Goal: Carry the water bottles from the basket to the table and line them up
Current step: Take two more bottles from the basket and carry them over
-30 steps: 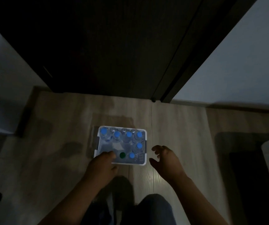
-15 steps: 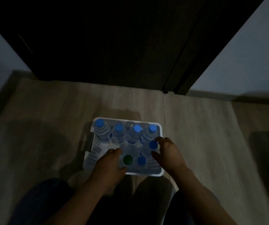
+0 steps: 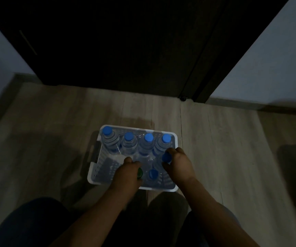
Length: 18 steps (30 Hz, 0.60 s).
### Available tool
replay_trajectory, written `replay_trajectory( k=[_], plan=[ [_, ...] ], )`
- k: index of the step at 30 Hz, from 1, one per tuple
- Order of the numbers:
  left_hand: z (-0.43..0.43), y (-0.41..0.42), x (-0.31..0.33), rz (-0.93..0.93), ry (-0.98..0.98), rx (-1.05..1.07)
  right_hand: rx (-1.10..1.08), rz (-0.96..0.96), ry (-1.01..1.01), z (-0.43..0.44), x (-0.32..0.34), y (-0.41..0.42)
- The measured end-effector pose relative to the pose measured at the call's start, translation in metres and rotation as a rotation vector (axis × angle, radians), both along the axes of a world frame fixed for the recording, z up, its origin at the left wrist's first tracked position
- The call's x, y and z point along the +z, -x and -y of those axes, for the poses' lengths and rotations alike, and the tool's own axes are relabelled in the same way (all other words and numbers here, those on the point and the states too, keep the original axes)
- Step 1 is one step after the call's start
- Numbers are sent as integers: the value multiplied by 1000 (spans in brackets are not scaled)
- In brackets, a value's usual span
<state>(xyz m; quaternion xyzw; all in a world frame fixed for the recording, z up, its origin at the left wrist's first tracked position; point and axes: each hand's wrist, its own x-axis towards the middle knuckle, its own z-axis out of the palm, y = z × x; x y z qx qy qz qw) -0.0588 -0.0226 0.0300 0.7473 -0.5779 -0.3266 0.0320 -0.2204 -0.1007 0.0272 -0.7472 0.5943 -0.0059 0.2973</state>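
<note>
A white perforated basket (image 3: 92,172) sits on the wooden floor and holds several clear water bottles. Most have blue caps, such as the back-left bottle (image 3: 107,130). My left hand (image 3: 126,175) is inside the basket, its fingers curled round the green-capped bottle (image 3: 140,172) in the front row. My right hand (image 3: 178,167) curls thumb and fingers round the neck of a blue-capped bottle (image 3: 166,157) at the basket's right side. Another blue-capped bottle (image 3: 153,173) stands between my hands. No table is in view.
The room is dim. A dark door (image 3: 125,41) and its frame stand just beyond the basket, with pale walls (image 3: 277,59) on both sides. A small door stop (image 3: 183,98) sits on the floor. My knees (image 3: 27,225) are at the bottom edge.
I have come closer and lower over the basket. Both hands moved from its front edge into it. The left closed over the green-capped bottle, the right round a blue-capped one.
</note>
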Motion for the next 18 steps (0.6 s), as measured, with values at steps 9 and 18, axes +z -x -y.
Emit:
replay_trajectory(
  k=[9, 18],
  plan=[
    [-6, -8, 6, -75, 101, 136, -72, 99, -16, -5, 17, 8],
    [-16, -29, 76, -186, 219, 254, -131, 172, 110, -19, 94, 2]
  ],
)
